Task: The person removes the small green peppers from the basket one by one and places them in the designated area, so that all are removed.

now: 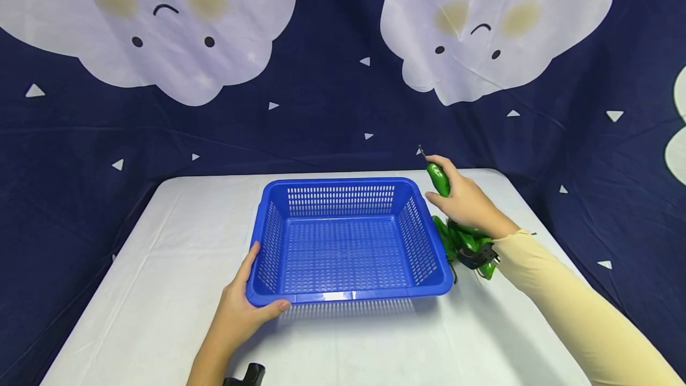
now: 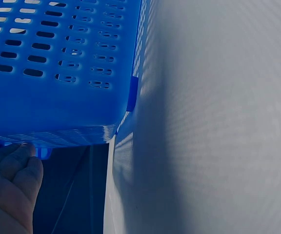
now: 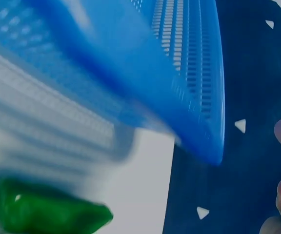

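A blue slotted plastic basket [image 1: 348,297] stands with nothing inside it. My left hand [image 1: 237,314] grips its near left corner, thumb along the front rim and fingers at the left side. Beyond the basket's right rim, my right hand [image 1: 465,198] holds a green pepper [image 1: 439,180] above the table, its dark stem pointing up and away. Several more green peppers [image 1: 442,234] lie beside the basket's right wall, partly hidden under the right wrist. One green pepper [image 3: 48,207] shows near the basket in the right wrist view.
A white-covered table [image 1: 161,267] carries everything. Behind it hangs a dark blue cloth [image 1: 332,142] printed with white clouds and small triangles. A black wrist strap [image 1: 477,255] sits on the right arm, close over the pepper pile.
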Demonstrator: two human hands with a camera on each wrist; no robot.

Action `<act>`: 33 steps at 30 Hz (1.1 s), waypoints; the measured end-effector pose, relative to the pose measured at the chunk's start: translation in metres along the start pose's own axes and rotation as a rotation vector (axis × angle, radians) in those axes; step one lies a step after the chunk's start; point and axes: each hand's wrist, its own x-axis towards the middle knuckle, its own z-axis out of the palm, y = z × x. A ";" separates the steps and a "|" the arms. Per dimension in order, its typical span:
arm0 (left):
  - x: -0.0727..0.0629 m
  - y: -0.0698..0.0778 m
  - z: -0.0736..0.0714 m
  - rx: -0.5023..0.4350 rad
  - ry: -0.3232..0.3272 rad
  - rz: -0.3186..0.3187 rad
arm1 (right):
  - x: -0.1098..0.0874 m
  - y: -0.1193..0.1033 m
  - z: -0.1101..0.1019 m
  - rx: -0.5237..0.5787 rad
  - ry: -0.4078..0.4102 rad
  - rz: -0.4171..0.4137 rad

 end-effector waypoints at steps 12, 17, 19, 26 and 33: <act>-0.001 0.004 0.000 0.004 -0.002 -0.025 | -0.013 0.040 -0.017 -0.017 0.018 0.117; -0.001 0.004 0.000 0.008 -0.001 -0.024 | -0.022 0.051 -0.013 -0.024 -0.009 0.141; -0.001 0.004 0.000 0.007 -0.001 -0.024 | -0.026 0.054 -0.009 -0.032 -0.020 0.138; -0.001 0.004 0.000 0.004 0.001 -0.037 | -0.037 0.061 0.001 -0.037 -0.036 0.121; -0.001 0.003 0.000 0.005 0.003 -0.021 | -0.051 0.070 0.004 -0.051 -0.084 0.069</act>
